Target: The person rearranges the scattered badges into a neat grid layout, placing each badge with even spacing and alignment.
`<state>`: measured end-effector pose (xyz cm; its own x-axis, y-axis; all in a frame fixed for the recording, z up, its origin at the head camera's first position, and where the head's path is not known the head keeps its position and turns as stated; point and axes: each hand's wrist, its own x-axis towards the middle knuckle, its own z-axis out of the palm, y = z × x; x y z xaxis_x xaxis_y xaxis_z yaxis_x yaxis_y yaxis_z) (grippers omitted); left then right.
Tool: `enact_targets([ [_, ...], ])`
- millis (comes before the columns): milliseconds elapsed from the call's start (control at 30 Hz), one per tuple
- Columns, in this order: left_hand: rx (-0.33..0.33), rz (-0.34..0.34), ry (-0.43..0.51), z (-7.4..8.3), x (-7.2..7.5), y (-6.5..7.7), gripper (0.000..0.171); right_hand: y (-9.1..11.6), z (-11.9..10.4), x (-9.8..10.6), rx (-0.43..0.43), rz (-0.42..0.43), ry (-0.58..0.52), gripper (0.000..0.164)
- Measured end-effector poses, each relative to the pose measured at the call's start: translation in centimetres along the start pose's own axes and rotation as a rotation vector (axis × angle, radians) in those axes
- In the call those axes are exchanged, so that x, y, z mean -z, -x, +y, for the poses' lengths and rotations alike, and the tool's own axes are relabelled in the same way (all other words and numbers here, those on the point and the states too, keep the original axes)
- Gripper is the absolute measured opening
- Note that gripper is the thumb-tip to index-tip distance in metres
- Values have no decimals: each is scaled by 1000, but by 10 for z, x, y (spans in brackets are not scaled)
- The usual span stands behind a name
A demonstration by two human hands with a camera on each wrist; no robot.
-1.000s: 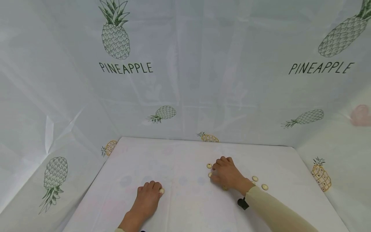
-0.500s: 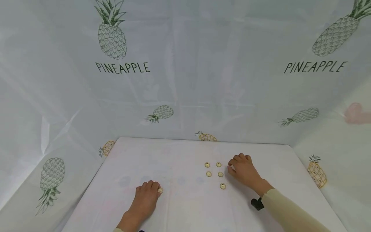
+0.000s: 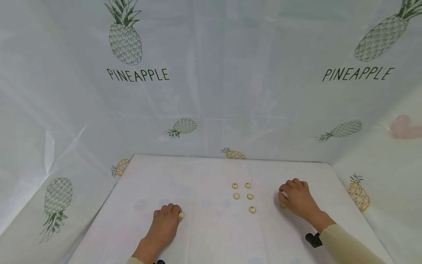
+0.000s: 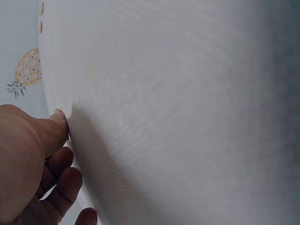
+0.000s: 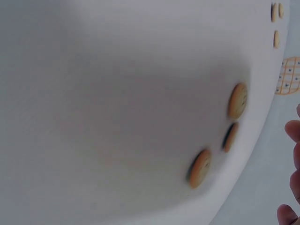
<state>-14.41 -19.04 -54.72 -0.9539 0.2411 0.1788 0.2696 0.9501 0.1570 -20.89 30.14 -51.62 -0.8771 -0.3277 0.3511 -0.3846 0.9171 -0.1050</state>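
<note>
On the left of the white-covered table, my left hand (image 3: pixel 166 222) pinches a small round wooden button (image 3: pixel 181 215) at the tabletop. In the left wrist view, only a sliver of that button (image 4: pixel 57 111) shows past the thumb. Farther right, my right hand (image 3: pixel 298 198) hovers palm down, fingers bent and nothing between them. A wooden button (image 3: pixel 283 204) shows beneath its thumb in the head view. The right wrist view has a larger-looking button (image 5: pixel 238 101), a narrower one (image 5: pixel 230 137) and a third (image 5: pixel 199 168) in the hand's shadow; its fingers (image 5: pixel 295 157) are apart from them.
Several more wooden buttons lie in a loose group between the hands, including one at the near end (image 3: pixel 252 209) and one at the far left (image 3: pixel 234 185). A pineapple-printed sheet (image 3: pixel 230 110) hangs behind the table (image 3: pixel 211 234) and along both sides.
My right hand has left the middle group of buttons and moved right, over the buttons there. The left hand stays put with its button. The head view has shifted slightly.
</note>
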Motion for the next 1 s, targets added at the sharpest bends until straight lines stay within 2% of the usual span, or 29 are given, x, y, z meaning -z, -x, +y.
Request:
enact_targets([
  [167, 1, -5, -16, 0, 0, 0, 20, 15, 13, -1, 30, 5, 39, 7],
  [467, -53, 32, -92, 1, -1, -1, 22, 37, 24, -9, 112, 63, 115, 18],
  [767, -63, 39, -117, 0, -3, 0, 20, 43, 24, -14, 104, 41, 133, 23],
  [1000, -53, 46, -101, 0, -2, 2, 21, 42, 20, -18, 96, 26, 153, 24],
])
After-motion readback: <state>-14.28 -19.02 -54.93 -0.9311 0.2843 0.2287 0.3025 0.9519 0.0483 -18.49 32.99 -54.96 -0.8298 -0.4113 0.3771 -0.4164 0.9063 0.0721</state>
